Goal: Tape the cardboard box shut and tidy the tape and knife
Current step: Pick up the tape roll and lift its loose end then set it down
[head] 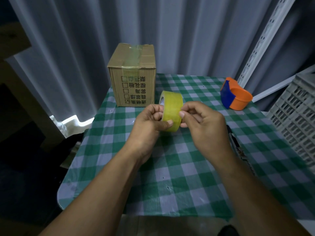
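Note:
A yellowish roll of packing tape (172, 106) is held upright above the middle of the table. My left hand (150, 121) grips its left side and lower edge. My right hand (202, 123) pinches the roll's right face with thumb and fingertips. The cardboard box (134, 72) stands at the table's far left corner, flaps down, with a strip of tape along its top seam and over the front edge. A dark knife (234, 140) lies on the cloth just right of my right wrist, partly hidden by it.
The table (170, 176) carries a green and white checked cloth. An orange and blue tape dispenser (236, 97) sits at the far right. A grey plastic crate (300, 116) stands off the right edge. Curtains hang behind.

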